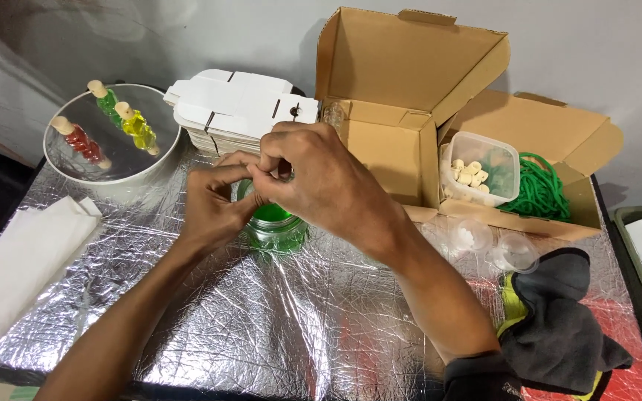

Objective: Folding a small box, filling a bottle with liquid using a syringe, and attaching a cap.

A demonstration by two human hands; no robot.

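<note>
We bring both forearms in from the near edge so the hands meet over the middle of the foil-covered table [276,327]. Our left hand [213,204] curls in from the left, and our right hand [321,182] arches over from the right, knuckles up, wrist bent down. The fingertips of both hands pinch together on something small at the top of the green jar [276,226]; what they pinch is hidden, so we cannot tell what it is.

The green jar stands upright directly beneath our fingers, long axis vertical, mouth up toward the pinch.

Just beyond our fingertips lies a stack of flat white cartons [235,108], and beyond our right knuckles stands an open cardboard box [403,89]. Far left of our left fingers sits a round tray [109,160] with three corked bottles. Nearer than the jar, the foil lies open between our forearms.
</note>
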